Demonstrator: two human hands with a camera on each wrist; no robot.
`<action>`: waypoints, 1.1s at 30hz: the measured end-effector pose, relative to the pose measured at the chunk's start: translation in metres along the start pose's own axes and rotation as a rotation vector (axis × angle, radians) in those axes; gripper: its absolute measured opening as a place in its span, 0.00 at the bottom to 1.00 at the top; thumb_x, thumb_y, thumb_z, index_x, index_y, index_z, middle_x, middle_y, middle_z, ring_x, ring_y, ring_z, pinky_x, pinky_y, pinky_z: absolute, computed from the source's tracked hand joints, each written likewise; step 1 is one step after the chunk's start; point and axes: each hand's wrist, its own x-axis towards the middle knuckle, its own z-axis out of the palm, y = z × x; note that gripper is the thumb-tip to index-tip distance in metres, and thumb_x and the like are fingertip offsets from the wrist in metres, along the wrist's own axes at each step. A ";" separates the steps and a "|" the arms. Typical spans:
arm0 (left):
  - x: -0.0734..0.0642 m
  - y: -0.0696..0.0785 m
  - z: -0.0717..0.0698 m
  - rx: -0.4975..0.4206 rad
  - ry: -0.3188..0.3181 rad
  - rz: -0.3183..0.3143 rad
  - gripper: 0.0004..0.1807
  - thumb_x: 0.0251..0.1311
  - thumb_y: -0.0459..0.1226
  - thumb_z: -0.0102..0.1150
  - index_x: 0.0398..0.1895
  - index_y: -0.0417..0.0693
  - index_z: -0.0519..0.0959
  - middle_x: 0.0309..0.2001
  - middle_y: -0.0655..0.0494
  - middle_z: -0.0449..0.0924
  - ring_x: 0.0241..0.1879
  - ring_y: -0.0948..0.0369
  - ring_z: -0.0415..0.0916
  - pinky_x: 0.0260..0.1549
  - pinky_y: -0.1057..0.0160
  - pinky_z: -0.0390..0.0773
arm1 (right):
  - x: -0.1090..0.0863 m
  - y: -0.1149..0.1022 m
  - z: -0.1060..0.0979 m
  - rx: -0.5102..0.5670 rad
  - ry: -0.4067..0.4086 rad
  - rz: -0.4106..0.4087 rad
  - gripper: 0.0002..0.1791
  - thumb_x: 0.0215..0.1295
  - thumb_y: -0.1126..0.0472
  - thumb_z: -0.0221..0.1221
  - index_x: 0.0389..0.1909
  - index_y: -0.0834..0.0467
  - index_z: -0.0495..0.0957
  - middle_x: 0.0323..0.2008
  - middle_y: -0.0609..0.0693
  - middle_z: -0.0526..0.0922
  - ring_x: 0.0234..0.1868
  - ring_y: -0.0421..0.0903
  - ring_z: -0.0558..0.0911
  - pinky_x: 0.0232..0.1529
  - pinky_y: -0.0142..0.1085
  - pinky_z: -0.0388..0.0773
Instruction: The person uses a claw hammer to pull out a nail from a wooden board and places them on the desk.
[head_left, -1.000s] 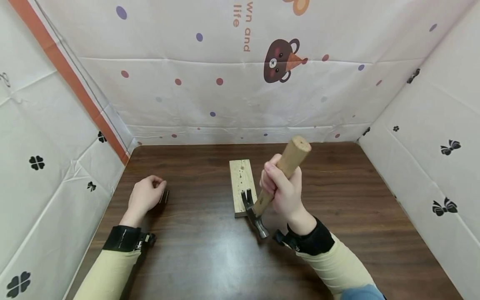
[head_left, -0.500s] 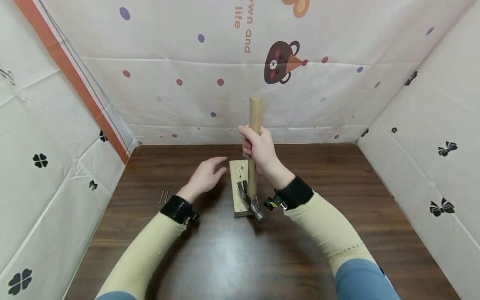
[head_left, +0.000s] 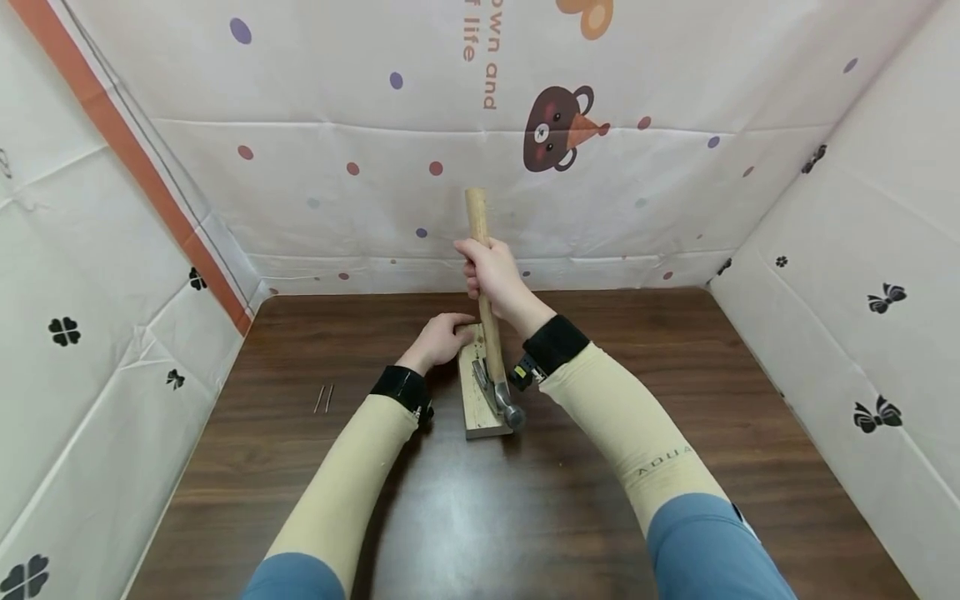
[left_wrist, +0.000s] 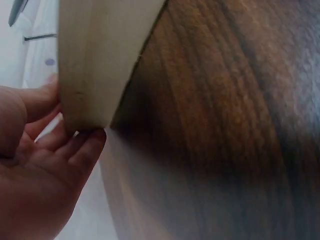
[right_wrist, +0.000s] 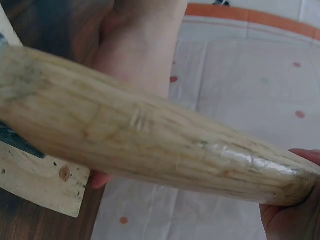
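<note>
My right hand [head_left: 501,279] grips the wooden handle of a claw hammer [head_left: 491,346], which stands steeply with its grip end up. The hammer's metal head [head_left: 508,407] is low over the right side of a pale wooden board [head_left: 474,412], its claw against the top face. Whether a nail sits in the claw is hidden. At the board's far end, my left hand [head_left: 438,340] holds on. Its fingers [left_wrist: 90,150] curl round the end in the left wrist view. The handle [right_wrist: 150,130] crosses the right wrist view, with the board [right_wrist: 42,177] beneath it.
Two thin nails [head_left: 324,398] lie side by side on the dark wooden table [head_left: 600,533], left of the board. White patterned sheets [head_left: 337,200] enclose the table at the back and both sides.
My left hand has moved right from beside the nails to the board's far end and taken hold of it. The right hand has swung the hammer handle left and more upright.
</note>
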 end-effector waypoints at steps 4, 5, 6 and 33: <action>0.004 0.001 0.005 -0.037 -0.032 -0.043 0.23 0.79 0.36 0.57 0.74 0.46 0.77 0.73 0.46 0.74 0.73 0.50 0.68 0.72 0.48 0.67 | 0.012 0.002 -0.001 -0.025 0.021 0.045 0.14 0.83 0.57 0.54 0.34 0.56 0.66 0.17 0.44 0.59 0.14 0.38 0.60 0.17 0.31 0.59; 0.004 0.001 0.006 -0.042 -0.040 -0.048 0.24 0.79 0.35 0.56 0.75 0.46 0.76 0.74 0.46 0.73 0.72 0.51 0.69 0.71 0.49 0.67 | 0.014 0.003 -0.001 -0.027 0.028 0.054 0.13 0.83 0.57 0.55 0.35 0.55 0.66 0.17 0.44 0.59 0.14 0.38 0.60 0.17 0.31 0.59; 0.004 0.001 0.007 -0.040 -0.051 -0.049 0.24 0.79 0.34 0.55 0.76 0.45 0.75 0.74 0.45 0.73 0.70 0.51 0.69 0.71 0.50 0.67 | 0.016 0.003 0.000 -0.029 0.035 0.060 0.12 0.83 0.57 0.54 0.36 0.55 0.66 0.17 0.43 0.59 0.14 0.38 0.60 0.17 0.31 0.59; 0.011 -0.001 0.007 0.004 -0.097 -0.076 0.26 0.81 0.36 0.52 0.79 0.41 0.70 0.74 0.43 0.72 0.76 0.49 0.65 0.75 0.49 0.64 | 0.028 0.016 0.012 -0.117 0.164 -0.162 0.16 0.81 0.52 0.59 0.33 0.54 0.69 0.17 0.45 0.63 0.14 0.39 0.63 0.18 0.31 0.61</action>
